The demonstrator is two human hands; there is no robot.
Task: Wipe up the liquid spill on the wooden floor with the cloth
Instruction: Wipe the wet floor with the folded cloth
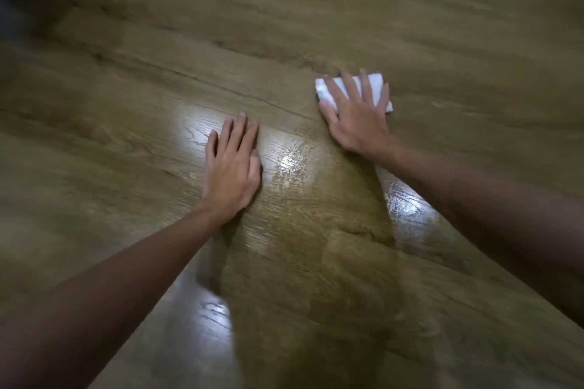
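Observation:
A folded white cloth (376, 88) lies on the wooden floor (126, 88) at the upper right. My right hand (355, 117) presses flat on it with spread, straight fingers, covering most of it. My left hand (232, 164) rests flat on the floor in the middle, fingers straight and together, holding nothing. A wet, speckled sheen of liquid (292, 167) shows on the planks between the two hands, just right of my left hand. Another wet glint (406, 202) lies under my right forearm.
Brown wood-grain planks fill the whole view. Bright light reflections sit near my left hand's fingertips and beside my left forearm lower down. A dark, blurred shape (15, 9) is at the far upper left. My own shadow falls across the lower middle.

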